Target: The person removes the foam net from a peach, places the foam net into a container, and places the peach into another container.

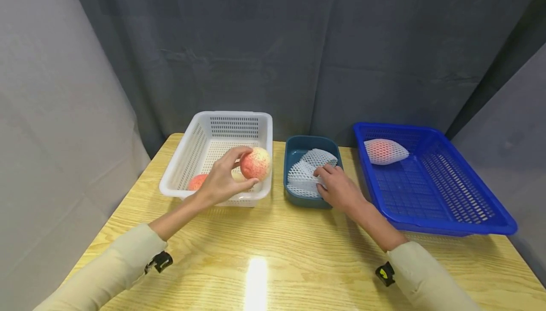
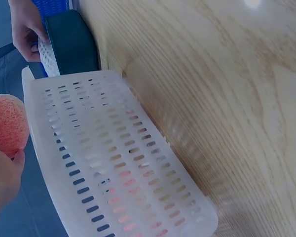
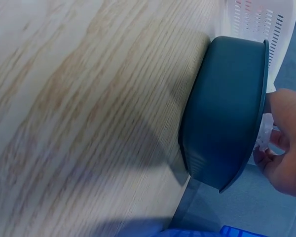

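My left hand (image 1: 228,176) holds a red-and-yellow peach (image 1: 256,164) between thumb and fingers, above the right side of the white basket (image 1: 172,192). Inside that basket, a second red peach (image 1: 197,182) and a pale fruit (image 1: 238,177) show, partly hidden by the hand. My right hand (image 1: 339,187) reaches into the dark teal bin (image 1: 309,202), fingers curled on a white foam net (image 1: 304,178). In the right wrist view, the teal bin's wall (image 3: 227,108) hides part of the net and the fingertips (image 3: 266,158).
On the right stands a blue basket (image 1: 426,223) holding a peach in a foam net (image 1: 386,151). All the containers sit on a wooden table (image 1: 213,254). Dark grey cloth (image 1: 256,55) hangs behind, with pale cloth (image 1: 64,112) at the left.
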Tool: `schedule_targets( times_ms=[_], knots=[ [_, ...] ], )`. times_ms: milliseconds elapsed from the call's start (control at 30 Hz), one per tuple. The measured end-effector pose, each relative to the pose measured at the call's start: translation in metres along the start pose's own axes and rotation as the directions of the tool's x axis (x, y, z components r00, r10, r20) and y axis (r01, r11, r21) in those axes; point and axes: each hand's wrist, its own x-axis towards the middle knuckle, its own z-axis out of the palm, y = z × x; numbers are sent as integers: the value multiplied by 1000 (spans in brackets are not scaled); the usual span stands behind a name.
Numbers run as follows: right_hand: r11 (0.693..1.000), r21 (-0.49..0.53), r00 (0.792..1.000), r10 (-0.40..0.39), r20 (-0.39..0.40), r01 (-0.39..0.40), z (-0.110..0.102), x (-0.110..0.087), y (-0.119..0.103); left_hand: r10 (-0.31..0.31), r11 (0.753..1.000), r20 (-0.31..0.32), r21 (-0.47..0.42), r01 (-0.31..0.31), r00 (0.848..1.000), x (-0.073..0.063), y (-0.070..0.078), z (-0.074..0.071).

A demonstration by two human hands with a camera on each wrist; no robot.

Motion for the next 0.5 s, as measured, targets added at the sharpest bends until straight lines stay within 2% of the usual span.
schedule_targets(
  times_ms=[300, 500],
  knots=[
    [997, 17, 995, 73, 66, -75, 5, 1, -2, -10, 1000, -10, 15, 10, 1000, 0, -6, -7],
    [999, 13, 995, 39, 88, -40, 8, 2, -3, -38, 998, -23, 44, 39, 999, 0, -12, -13]
  ],
)
